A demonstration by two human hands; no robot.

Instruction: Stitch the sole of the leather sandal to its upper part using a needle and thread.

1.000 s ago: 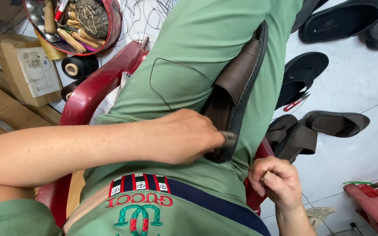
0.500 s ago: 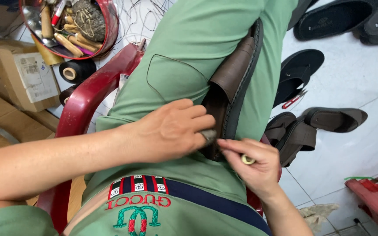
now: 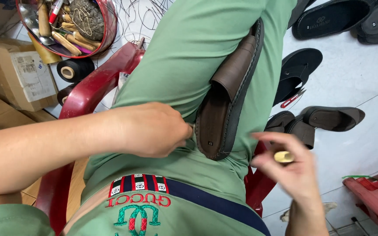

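Note:
A brown sandal [image 3: 229,96] with a dark stitched sole lies between my green-trousered thighs, heel toward me. My left hand [image 3: 152,129] rests on my left thigh with its fingertips at the sandal's heel edge. My right hand [image 3: 292,168] is off to the right of the sandal, blurred, pinching a small pale-yellow handle [image 3: 283,156] between thumb and fingers. Whatever sits at the handle's tip is hidden.
I sit in a red plastic chair [image 3: 97,87]. A red round tin of tools [image 3: 66,24], a black thread spool [image 3: 73,70] and a cardboard box [image 3: 20,76] lie at upper left. Several dark sandals [image 3: 329,118] rest on the white tile floor at right, beside a red object [image 3: 375,196].
My right hand came in to the sandal's heel, then pulled away to the right with the small pale handle. My left hand stayed at the heel.

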